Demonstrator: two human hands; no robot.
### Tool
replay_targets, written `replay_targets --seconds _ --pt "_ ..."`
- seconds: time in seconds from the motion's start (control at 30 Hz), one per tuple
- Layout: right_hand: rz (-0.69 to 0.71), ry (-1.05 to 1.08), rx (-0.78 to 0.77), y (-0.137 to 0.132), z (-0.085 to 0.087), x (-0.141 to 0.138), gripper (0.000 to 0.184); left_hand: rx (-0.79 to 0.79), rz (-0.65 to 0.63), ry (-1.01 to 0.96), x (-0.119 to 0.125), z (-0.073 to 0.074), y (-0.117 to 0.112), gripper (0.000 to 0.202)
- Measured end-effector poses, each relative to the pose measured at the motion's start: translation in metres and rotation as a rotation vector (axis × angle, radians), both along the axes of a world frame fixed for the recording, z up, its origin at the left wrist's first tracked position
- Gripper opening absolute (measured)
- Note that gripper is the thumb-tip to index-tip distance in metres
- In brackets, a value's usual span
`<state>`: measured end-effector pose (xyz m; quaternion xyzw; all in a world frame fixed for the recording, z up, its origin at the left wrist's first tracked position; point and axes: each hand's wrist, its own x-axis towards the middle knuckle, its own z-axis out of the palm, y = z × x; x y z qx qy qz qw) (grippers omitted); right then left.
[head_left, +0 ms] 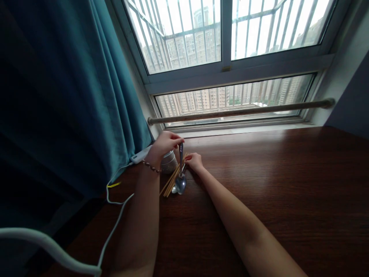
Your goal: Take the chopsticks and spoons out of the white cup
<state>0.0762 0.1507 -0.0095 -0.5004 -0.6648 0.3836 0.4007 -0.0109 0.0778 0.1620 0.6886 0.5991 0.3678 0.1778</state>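
Your left hand [165, 145] pinches the metal spoon [181, 171] by the handle tip. Its long axis is near vertical, bowl down at the table [259, 173]; can't tell if it's touching. The spoon hangs straight below your left fingertips, just left of your right hand [195, 161]. The right hand rests on the far ends of the wooden chopsticks [172, 181]; can't tell if it's gripping them. The chopsticks run diagonally toward you and to the left, behind the spoon bowl. A small jar [168, 162] sits just under your left wrist.
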Motion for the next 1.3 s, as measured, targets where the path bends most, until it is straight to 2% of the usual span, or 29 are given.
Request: replay_targets --seconds 0.03,0.1,0.17,0.33,0.5,0.6,0.77,1.0,1.17,1.3 --pt "-0.004 -0.01 0.018 0.0 0.0 0.001 0.023 -0.126 -0.021 0.113 0.004 -0.006 0.004 0.015" --pt "-0.013 -0.042 0.07 0.0 0.0 0.002 0.018 -0.283 -0.036 0.223 0.012 -0.02 0.012 0.015" --pt "-0.014 -0.083 0.13 -0.001 0.0 0.004 0.012 -0.361 -0.029 0.283 0.019 -0.034 0.021 0.018" --pt "-0.006 -0.151 0.213 0.002 -0.004 0.007 0.013 -0.485 0.01 0.483 0.023 -0.061 0.04 0.02" --pt "-0.003 -0.163 0.223 0.007 -0.008 0.008 0.015 -0.484 0.025 0.642 0.02 -0.077 0.053 0.012" --pt "0.028 -0.154 0.195 0.009 -0.007 0.011 0.012 -0.467 0.028 0.68 0.022 -0.087 0.057 0.016" --pt "0.04 -0.06 0.118 0.016 -0.004 0.019 0.016 -0.442 0.032 0.682 0.028 -0.1 0.059 0.025" --pt "-0.042 0.061 0.039 0.036 -0.014 0.019 0.034 -0.384 0.095 0.659 0.032 -0.116 0.061 0.03" --pt "-0.096 0.092 0.019 0.032 -0.012 0.024 0.038 -0.297 0.108 0.673 0.028 -0.131 0.067 0.03" --pt "-0.11 0.086 0.013 0.027 -0.008 0.027 0.039 -0.292 0.096 0.697 0.025 -0.138 0.069 0.032"
